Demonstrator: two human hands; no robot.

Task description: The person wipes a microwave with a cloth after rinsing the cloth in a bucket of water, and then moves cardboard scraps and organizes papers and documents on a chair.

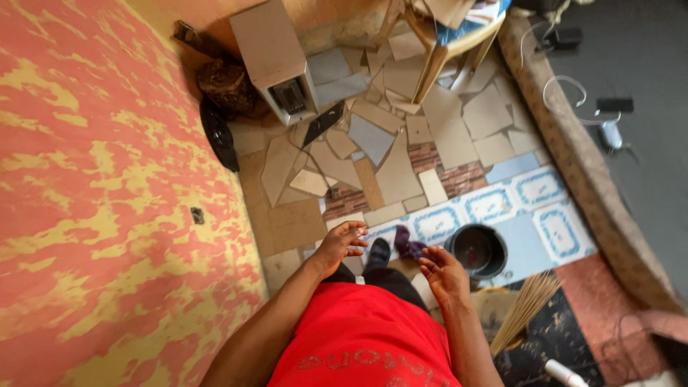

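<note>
Nearest, a red shirt (365, 344) is seen at the frame's bottom. Both hands are raised above the floor (401, 172). The left hand (338, 244) is held empty, its fingers loosely curled and apart. A purple cloth (408, 246) is pinched at the fingertips of the right hand (443, 272). Just right of the cloth, a dark bucket (478, 251) is placed on patterned tiles. A broom (527, 308) is laid near it. Farther off, a speaker (276, 57) is positioned against the wall (93, 179).
</note>
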